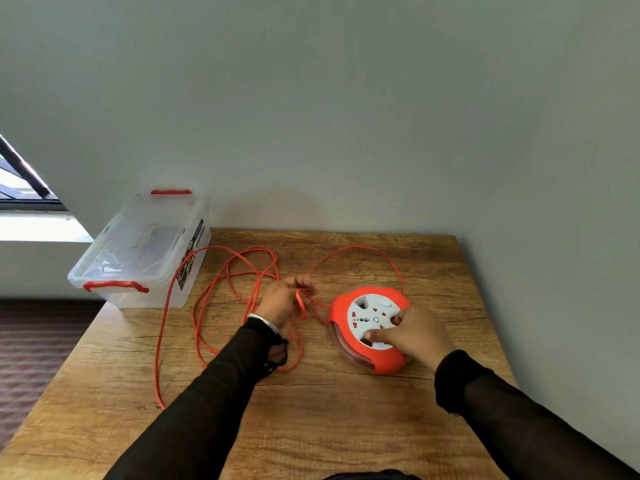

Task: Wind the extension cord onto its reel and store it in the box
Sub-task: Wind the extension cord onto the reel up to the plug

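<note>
An orange reel [349,308] with a white socket face lies flat on the wooden table [329,410], right of centre. My right hand [412,336] rests on its white centre, fingers gripping the hub. The orange cord [207,292] sprawls in loose loops across the table's left half, and one strand hangs over the front left edge. My left hand [285,299] is closed on the cord just left of the reel. A clear plastic box [142,251] with red handles stands at the table's back left corner, its lid on.
A pale wall runs behind the table and along its right side. A window [20,188] and its sill lie at the far left. Dark floor shows beyond the table's left edge.
</note>
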Motion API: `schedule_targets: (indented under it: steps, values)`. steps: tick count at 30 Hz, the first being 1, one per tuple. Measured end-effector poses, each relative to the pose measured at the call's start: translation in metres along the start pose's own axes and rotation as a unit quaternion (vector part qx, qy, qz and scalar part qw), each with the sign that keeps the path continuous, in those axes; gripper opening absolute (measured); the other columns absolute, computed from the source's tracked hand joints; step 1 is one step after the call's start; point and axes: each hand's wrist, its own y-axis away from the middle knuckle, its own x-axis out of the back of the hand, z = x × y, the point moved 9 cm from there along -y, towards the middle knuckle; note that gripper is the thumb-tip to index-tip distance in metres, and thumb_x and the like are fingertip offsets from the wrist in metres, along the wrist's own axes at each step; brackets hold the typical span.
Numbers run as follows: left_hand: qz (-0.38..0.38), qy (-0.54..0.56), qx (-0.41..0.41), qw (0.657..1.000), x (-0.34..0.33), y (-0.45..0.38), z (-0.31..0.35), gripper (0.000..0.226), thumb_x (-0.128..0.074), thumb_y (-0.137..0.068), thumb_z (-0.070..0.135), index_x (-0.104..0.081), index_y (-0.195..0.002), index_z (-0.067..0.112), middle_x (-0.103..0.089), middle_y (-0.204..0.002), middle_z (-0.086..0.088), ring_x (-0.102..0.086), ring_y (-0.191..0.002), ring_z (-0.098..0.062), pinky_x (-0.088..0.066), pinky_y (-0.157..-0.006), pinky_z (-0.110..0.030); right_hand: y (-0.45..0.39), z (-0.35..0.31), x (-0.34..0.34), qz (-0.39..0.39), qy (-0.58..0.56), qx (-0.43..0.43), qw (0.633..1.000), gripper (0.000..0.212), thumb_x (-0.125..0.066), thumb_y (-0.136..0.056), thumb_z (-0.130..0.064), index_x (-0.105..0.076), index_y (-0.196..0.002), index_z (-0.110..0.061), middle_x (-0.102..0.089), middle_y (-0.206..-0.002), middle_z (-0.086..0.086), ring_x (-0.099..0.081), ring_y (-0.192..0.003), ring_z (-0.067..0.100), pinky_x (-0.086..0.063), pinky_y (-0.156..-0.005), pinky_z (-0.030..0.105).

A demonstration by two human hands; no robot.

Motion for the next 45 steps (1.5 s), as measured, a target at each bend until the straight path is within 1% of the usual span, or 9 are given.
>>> schedule_targets:
  steps: [6, 11, 16, 20, 22, 25, 30, 40, 45]
  values:
    - [0.041, 0.002, -0.004, 0.999, 0.06, 0.007, 0.066, 0.033, -0.036, -0.078, -0.011, -0.059, -0.101, -0.002, -0.056, -0.07, -0.008, -0.054, -0.048, -0.014, -0.047, -0.043, -0.02, -0.004, 0.002, 0.004, -0.004, 0.041, -0.01, 0.999, 0.07, -0.08, -0.055, -0.061, -0.067, -0.078, 0.004, -0.069, -0.092, 0.019, -0.066, -0.084, 0.029, -0.04, -0.057, 0.035]
    - [0.051, 0.175, -0.029, 0.983, 0.077, 0.009, 0.092, 0.025, -0.047, -0.086, 0.023, -0.053, -0.105, 0.007, -0.056, -0.107, -0.016, -0.057, -0.107, -0.037, -0.048, -0.093, -0.044, -0.002, -0.008, 0.006, -0.014, 0.095, -0.005, 0.995, 0.048, -0.079, -0.059, -0.06, -0.054, -0.06, -0.018, -0.056, -0.064, -0.004, -0.054, -0.06, 0.011, -0.03, -0.046, 0.022]
    - [0.086, -0.115, 0.022, 0.989, 0.054, 0.018, 0.073, 0.018, -0.057, -0.086, 0.026, -0.063, -0.096, 0.013, -0.059, -0.09, -0.006, -0.053, -0.075, -0.02, -0.039, -0.068, -0.031, 0.01, -0.043, 0.009, 0.031, 0.283, 0.084, 0.955, 0.036, -0.066, -0.071, -0.061, -0.047, -0.082, -0.032, -0.06, -0.086, -0.006, -0.055, -0.08, 0.014, -0.042, -0.06, 0.024]
    - [0.235, -0.488, -0.102, 0.834, 0.052, 0.031, 0.098, 0.03, -0.059, -0.084, 0.035, -0.06, -0.102, 0.011, -0.059, -0.105, -0.01, -0.055, -0.099, -0.029, -0.043, -0.084, -0.035, 0.015, -0.07, 0.004, 0.057, 0.347, 0.246, 0.903, 0.048, -0.064, -0.078, -0.046, -0.053, -0.122, -0.03, -0.056, -0.121, -0.001, -0.054, -0.108, 0.019, -0.042, -0.08, 0.03]
    - [0.238, -0.504, -0.226, 0.799, 0.024, 0.058, 0.11, 0.023, -0.058, -0.083, 0.035, -0.061, -0.096, 0.017, -0.058, -0.101, -0.002, -0.054, -0.099, -0.024, -0.045, -0.085, -0.037, 0.016, -0.073, -0.006, -0.006, 0.366, 0.307, 0.878, 0.042, -0.06, -0.084, -0.032, -0.053, -0.126, -0.03, -0.052, -0.13, -0.003, -0.049, -0.117, 0.02, -0.039, -0.086, 0.03]
    - [0.124, -0.479, -0.267, 0.827, -0.02, 0.076, 0.088, 0.014, -0.06, -0.084, 0.029, -0.061, -0.075, 0.019, -0.062, -0.072, 0.007, -0.058, -0.068, -0.01, -0.047, -0.06, -0.021, 0.019, -0.069, -0.012, -0.095, 0.419, 0.357, 0.829, 0.05, -0.057, -0.085, -0.013, -0.049, -0.13, -0.034, -0.038, -0.148, -0.003, -0.04, -0.13, 0.021, -0.041, -0.093, 0.034]
    - [-0.105, -0.463, 0.056, 0.878, -0.053, 0.07, -0.024, 0.025, -0.057, -0.085, 0.02, -0.059, -0.06, 0.014, -0.061, -0.052, 0.002, -0.051, -0.038, -0.007, -0.041, -0.041, -0.015, 0.023, -0.063, -0.013, -0.172, 0.535, 0.397, 0.726, 0.059, -0.059, -0.089, -0.008, -0.043, -0.134, -0.042, -0.018, -0.158, 0.005, -0.023, -0.141, 0.028, -0.032, -0.105, 0.041]
    - [-0.051, -0.196, 0.147, 0.968, -0.043, 0.062, -0.047, 0.024, -0.066, -0.085, 0.016, -0.065, -0.061, 0.011, -0.062, -0.058, -0.006, -0.054, -0.045, -0.018, -0.045, -0.043, -0.023, 0.004, -0.075, -0.024, -0.106, 0.534, 0.457, 0.703, 0.041, -0.057, -0.092, -0.031, -0.044, -0.128, -0.045, -0.042, -0.137, 0.012, -0.042, -0.122, 0.034, -0.041, -0.091, 0.038]
    - [-0.065, -0.103, 0.111, 0.986, -0.048, 0.051, -0.021, 0.044, -0.074, -0.073, 0.006, -0.055, -0.113, 0.008, -0.068, -0.097, -0.02, -0.066, -0.075, -0.033, -0.059, -0.064, -0.039, 0.013, -0.088, -0.003, -0.047, 0.525, 0.469, 0.708, 0.036, -0.057, -0.092, -0.037, -0.04, -0.123, -0.046, -0.044, -0.137, 0.015, -0.054, -0.109, 0.033, -0.053, -0.078, 0.036]
